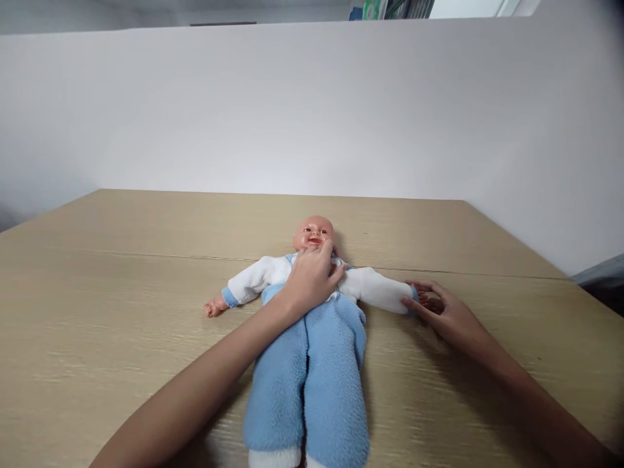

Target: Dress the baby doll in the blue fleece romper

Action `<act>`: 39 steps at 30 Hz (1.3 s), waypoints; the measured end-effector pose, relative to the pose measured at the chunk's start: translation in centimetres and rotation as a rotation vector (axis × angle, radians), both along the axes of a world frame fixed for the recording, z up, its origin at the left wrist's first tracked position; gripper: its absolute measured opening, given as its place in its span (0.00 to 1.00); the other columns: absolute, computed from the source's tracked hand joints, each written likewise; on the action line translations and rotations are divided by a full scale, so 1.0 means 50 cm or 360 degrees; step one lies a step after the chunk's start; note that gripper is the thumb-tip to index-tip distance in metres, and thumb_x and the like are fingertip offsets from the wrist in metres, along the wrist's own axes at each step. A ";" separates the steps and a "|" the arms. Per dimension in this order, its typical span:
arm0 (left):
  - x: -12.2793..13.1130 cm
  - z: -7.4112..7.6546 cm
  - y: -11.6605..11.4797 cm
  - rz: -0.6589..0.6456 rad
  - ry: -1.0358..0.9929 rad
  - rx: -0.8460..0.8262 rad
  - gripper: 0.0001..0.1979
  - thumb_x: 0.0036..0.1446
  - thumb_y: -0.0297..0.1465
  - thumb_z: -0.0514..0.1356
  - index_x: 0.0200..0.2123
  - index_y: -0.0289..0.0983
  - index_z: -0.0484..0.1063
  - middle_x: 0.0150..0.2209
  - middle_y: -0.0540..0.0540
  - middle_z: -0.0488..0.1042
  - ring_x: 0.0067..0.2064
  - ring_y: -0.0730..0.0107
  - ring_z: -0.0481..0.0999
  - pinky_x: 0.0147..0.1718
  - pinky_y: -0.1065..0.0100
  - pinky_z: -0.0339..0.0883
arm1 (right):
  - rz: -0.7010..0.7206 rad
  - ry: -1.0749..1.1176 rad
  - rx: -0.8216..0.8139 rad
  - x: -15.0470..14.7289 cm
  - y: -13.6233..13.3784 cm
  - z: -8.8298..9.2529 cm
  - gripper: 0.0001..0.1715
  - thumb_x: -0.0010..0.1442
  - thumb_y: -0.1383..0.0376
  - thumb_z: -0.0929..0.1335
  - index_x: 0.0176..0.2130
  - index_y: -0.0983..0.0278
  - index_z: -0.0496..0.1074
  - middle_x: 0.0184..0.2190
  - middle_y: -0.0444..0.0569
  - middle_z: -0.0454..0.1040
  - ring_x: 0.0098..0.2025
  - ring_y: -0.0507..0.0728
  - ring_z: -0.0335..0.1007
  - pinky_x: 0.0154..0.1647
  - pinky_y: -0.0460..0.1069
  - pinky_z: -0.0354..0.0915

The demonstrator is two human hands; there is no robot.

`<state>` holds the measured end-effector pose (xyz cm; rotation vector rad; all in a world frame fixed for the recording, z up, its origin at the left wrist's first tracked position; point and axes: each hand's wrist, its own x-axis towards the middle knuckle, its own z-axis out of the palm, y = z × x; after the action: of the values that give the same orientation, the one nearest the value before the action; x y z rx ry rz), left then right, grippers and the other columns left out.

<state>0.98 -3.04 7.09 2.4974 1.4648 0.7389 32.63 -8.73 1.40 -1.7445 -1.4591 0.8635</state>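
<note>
A baby doll (336,351) lies on its back on the wooden table, its head at the far end and its arms spread wide. It wears a white top with blue cuffs and fluffy blue trousers. Across its upper chest and neck, my left hand (312,276) grips the doll near the collar, with the thumb apart from the fingers. My hand covers part of the collar and chest. On the right, my right hand (441,312) holds the end of the doll's white sleeve (383,289) at the blue cuff, thumb in front and fingers behind. The doll's other hand (214,307) rests on the table at left.
The light wooden table (121,286) has a seam running across it. Behind it rises a white partition (292,110). Beyond the partition's top edge, a green and white item (373,9) shows. A dark grey object (604,279) stands past the table's right edge.
</note>
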 end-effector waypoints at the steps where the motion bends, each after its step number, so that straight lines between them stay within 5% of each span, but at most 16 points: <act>1: 0.000 0.002 0.000 0.0006 0.0023 0.0004 0.12 0.73 0.38 0.60 0.52 0.37 0.68 0.43 0.39 0.81 0.48 0.49 0.79 0.44 0.57 0.65 | 0.0007 -0.0097 0.0057 0.003 0.000 -0.002 0.44 0.52 0.34 0.77 0.55 0.59 0.77 0.48 0.59 0.84 0.46 0.71 0.83 0.47 0.62 0.77; 7: -0.004 0.003 -0.005 0.0079 0.0138 0.0134 0.15 0.75 0.42 0.57 0.52 0.35 0.70 0.47 0.35 0.82 0.56 0.43 0.75 0.53 0.49 0.64 | -0.0005 -0.0870 0.0862 -0.025 -0.019 -0.002 0.35 0.65 0.35 0.69 0.54 0.58 0.77 0.54 0.61 0.79 0.61 0.79 0.70 0.65 0.76 0.58; 10: -0.009 -0.001 -0.004 0.0142 0.0190 0.0262 0.15 0.76 0.42 0.55 0.48 0.36 0.71 0.49 0.34 0.81 0.57 0.40 0.74 0.54 0.46 0.63 | 0.0061 -0.0684 0.1053 -0.104 -0.047 0.010 0.22 0.68 0.45 0.71 0.52 0.56 0.76 0.53 0.58 0.77 0.59 0.75 0.71 0.62 0.70 0.61; 12: -0.015 0.000 -0.004 0.0155 0.0184 0.0365 0.15 0.75 0.42 0.56 0.48 0.36 0.72 0.51 0.33 0.80 0.58 0.40 0.73 0.54 0.46 0.62 | 0.0274 -0.0268 0.0869 -0.166 -0.063 0.018 0.16 0.71 0.51 0.70 0.52 0.55 0.75 0.52 0.54 0.77 0.52 0.67 0.74 0.53 0.62 0.68; 15: -0.033 0.007 -0.012 0.0213 0.0102 0.0455 0.14 0.74 0.42 0.58 0.50 0.38 0.71 0.54 0.35 0.77 0.57 0.43 0.72 0.55 0.47 0.62 | 0.0598 0.0240 0.0450 -0.232 -0.072 0.026 0.17 0.75 0.50 0.66 0.56 0.56 0.71 0.50 0.50 0.76 0.50 0.62 0.74 0.53 0.56 0.68; 19: -0.085 0.000 -0.040 0.0223 -0.0235 0.0273 0.09 0.74 0.38 0.59 0.50 0.39 0.71 0.52 0.40 0.77 0.54 0.49 0.72 0.56 0.51 0.63 | 0.0766 0.0299 0.0166 -0.244 -0.051 0.022 0.21 0.76 0.46 0.63 0.41 0.59 0.68 0.35 0.44 0.67 0.39 0.58 0.64 0.44 0.53 0.61; 22: -0.141 -0.033 -0.071 0.0262 -0.0576 0.0062 0.08 0.73 0.38 0.59 0.46 0.39 0.69 0.47 0.43 0.76 0.49 0.55 0.72 0.52 0.55 0.65 | 0.0866 0.0441 0.0079 -0.233 -0.030 0.004 0.27 0.74 0.44 0.66 0.32 0.59 0.62 0.31 0.41 0.58 0.35 0.56 0.54 0.38 0.53 0.55; 27: -0.227 -0.093 -0.118 0.0198 -0.0692 -0.0218 0.14 0.77 0.43 0.51 0.44 0.40 0.67 0.43 0.45 0.72 0.46 0.57 0.71 0.51 0.56 0.62 | 0.0635 0.1151 0.0121 -0.241 -0.024 -0.022 0.24 0.66 0.48 0.74 0.31 0.59 0.64 0.32 0.42 0.60 0.37 0.57 0.56 0.41 0.52 0.58; 31: -0.251 -0.100 -0.132 0.0092 -0.0690 -0.0519 0.17 0.77 0.46 0.48 0.43 0.40 0.65 0.41 0.47 0.68 0.45 0.58 0.68 0.50 0.58 0.60 | 0.0365 0.1440 0.0022 -0.253 -0.029 -0.019 0.24 0.61 0.48 0.77 0.31 0.58 0.67 0.31 0.42 0.62 0.35 0.57 0.56 0.39 0.51 0.61; 35: -0.247 -0.089 -0.129 -0.0014 -0.0926 -0.0830 0.18 0.76 0.48 0.49 0.42 0.41 0.63 0.40 0.50 0.63 0.44 0.62 0.64 0.49 0.61 0.59 | 0.0275 0.1407 0.0036 -0.252 -0.024 -0.023 0.26 0.61 0.46 0.77 0.32 0.59 0.66 0.32 0.41 0.63 0.35 0.55 0.57 0.39 0.50 0.62; 39: -0.246 -0.088 -0.123 -0.0048 -0.1019 -0.0843 0.18 0.76 0.48 0.50 0.41 0.40 0.63 0.40 0.50 0.63 0.44 0.63 0.63 0.48 0.62 0.58 | 0.0421 0.0940 0.0166 -0.243 -0.017 -0.036 0.23 0.69 0.44 0.72 0.36 0.59 0.67 0.32 0.40 0.62 0.34 0.55 0.57 0.37 0.49 0.60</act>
<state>-11.32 -9.17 2.70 1.6721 1.1787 0.8887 20.49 -9.60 -0.39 -1.0945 -1.3067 1.2827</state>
